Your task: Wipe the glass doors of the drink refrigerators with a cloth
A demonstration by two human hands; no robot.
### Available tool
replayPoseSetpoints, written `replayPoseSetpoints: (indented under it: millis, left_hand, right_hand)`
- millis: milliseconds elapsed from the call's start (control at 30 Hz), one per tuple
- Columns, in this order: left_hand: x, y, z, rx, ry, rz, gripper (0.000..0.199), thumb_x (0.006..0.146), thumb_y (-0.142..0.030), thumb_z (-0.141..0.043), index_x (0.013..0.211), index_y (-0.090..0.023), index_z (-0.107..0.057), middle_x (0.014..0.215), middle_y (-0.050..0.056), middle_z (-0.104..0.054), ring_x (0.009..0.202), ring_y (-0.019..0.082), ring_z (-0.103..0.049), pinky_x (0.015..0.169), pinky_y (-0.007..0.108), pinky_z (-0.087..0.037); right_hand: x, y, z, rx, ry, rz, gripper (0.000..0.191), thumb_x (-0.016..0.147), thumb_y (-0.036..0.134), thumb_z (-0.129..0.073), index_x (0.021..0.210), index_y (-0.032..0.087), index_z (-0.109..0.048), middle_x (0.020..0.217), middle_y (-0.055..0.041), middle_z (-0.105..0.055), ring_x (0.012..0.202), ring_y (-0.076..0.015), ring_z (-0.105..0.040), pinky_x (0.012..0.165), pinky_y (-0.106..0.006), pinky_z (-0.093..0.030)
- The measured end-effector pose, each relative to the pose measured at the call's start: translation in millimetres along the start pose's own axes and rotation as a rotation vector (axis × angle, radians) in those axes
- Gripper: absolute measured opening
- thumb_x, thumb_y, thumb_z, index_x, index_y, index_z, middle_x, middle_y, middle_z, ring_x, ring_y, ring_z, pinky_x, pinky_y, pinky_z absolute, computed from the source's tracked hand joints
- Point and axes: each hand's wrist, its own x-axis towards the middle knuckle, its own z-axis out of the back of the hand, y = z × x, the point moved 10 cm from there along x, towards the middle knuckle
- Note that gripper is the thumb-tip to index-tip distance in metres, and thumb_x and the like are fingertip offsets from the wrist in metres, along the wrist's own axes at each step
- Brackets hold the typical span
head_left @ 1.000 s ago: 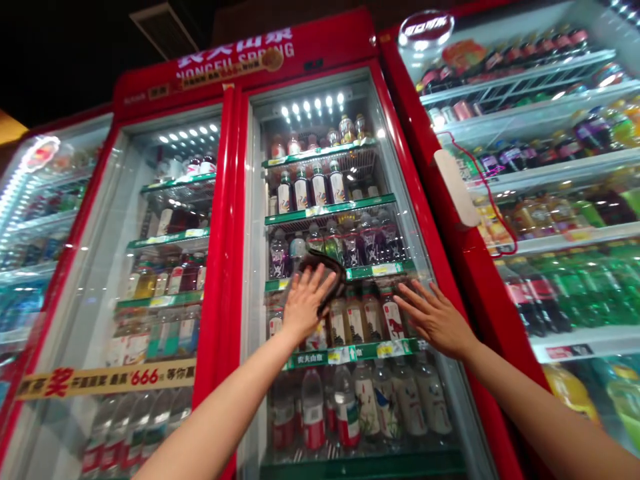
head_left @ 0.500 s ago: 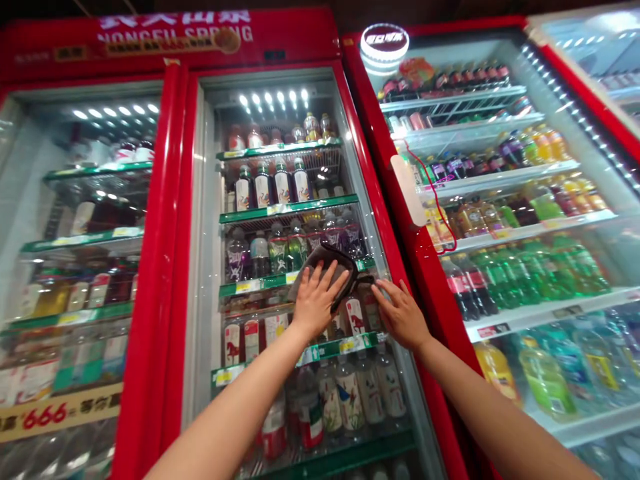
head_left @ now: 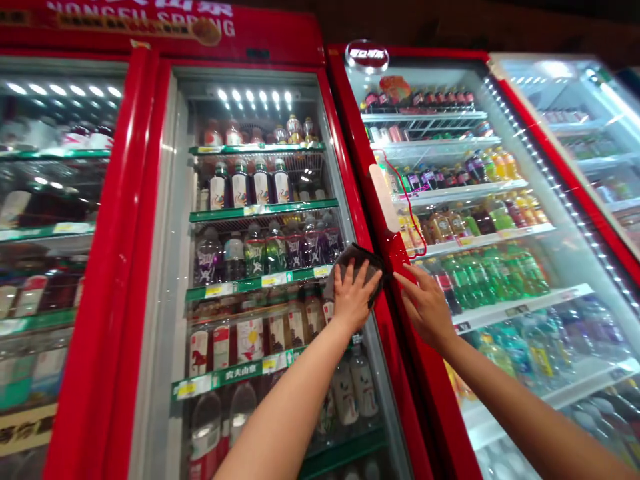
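- L hand [head_left: 356, 300]: fingers spread flat, shifted R vs. prev., now by red door frame [head_left: 344, 170]
- Grey cloth [head_left: 358, 255] under L hand
- R hand [head_left: 425, 307]: fingers apart, near cloth; contact unclear

- A dark surface [head_left: 425, 23], wall or ceiling, ran across the upper right.
- A red header sign [head_left: 280, 33] with pale lettering filled the upper left.
- Below it, at far left, a row of white lights [head_left: 57, 91] shone behind glass.
- Right of centre stood a red-framed cooler [head_left: 440, 58] with white shelves [head_left: 555, 300] and a round sign [head_left: 367, 56] glowing at its top corner.
- Another cooler [head_left: 600, 125], brightly lit, stood at the right edge.
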Motion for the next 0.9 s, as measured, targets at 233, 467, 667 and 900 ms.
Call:
replayPoseSetpoints:
  millis: [233,467,667,900]
  left_hand:
    - [44.7,20.8,16.0,-0.038,0.066,0.032,0.060,0.090,-0.040,-0.058,0.149,-0.038,-0.046,0.166,0.000,-0.030,0.156,0.034,-0.016,0.124,0.065,-0.004]
    - [28.8,-29.8,-13.0,-0.059,0.138,-0.061,0.052,0.088,-0.034,-0.060,0.140,-0.033,-0.058,0.161,0.002,-0.040,0.155,0.031,-0.019,0.125,0.064,-0.003]
    - [-68.1,-78.8,-37.9,-0.049,0.185,-0.382,0.057,0.091,-0.037,-0.058,0.147,-0.040,-0.048,0.162,-0.004,-0.039,0.153,0.026,-0.027,0.127,0.057,-0.006]
    - [16.2,51.7,23.8,0.022,-0.046,0.359,0.073,0.090,-0.039,-0.060,0.157,-0.034,-0.031,0.170,0.003,-0.013,0.157,0.034,-0.007,0.124,0.066,-0.003]
  right_hand:
    - [5.9,-0.7,19.2,0.017,0.049,-0.019,0.044,0.100,0.027,-0.041,0.140,0.027,-0.059,0.147,-0.0113,-0.053,0.136,-0.0304,-0.049,0.112,-0.053,-0.043]
    - [3.0,-2.3,47.2,0.063,-0.024,-0.064,0.037,0.099,0.029,-0.046,0.131,0.027,-0.065,0.142,-0.0118,-0.057,0.128,-0.0290,-0.055,0.107,-0.054,-0.046]
    - [0.8,15.2,47.1,0.094,0.044,-0.037,0.036,0.100,0.029,-0.046,0.129,0.026,-0.067,0.142,-0.0118,-0.057,0.131,-0.0287,-0.054,0.108,-0.054,-0.046]
    - [4.8,18.0,46.3,0.128,0.041,-0.060,0.037,0.099,0.028,-0.046,0.130,0.028,-0.066,0.142,-0.0105,-0.058,0.130,-0.0281,-0.055,0.108,-0.054,-0.046]
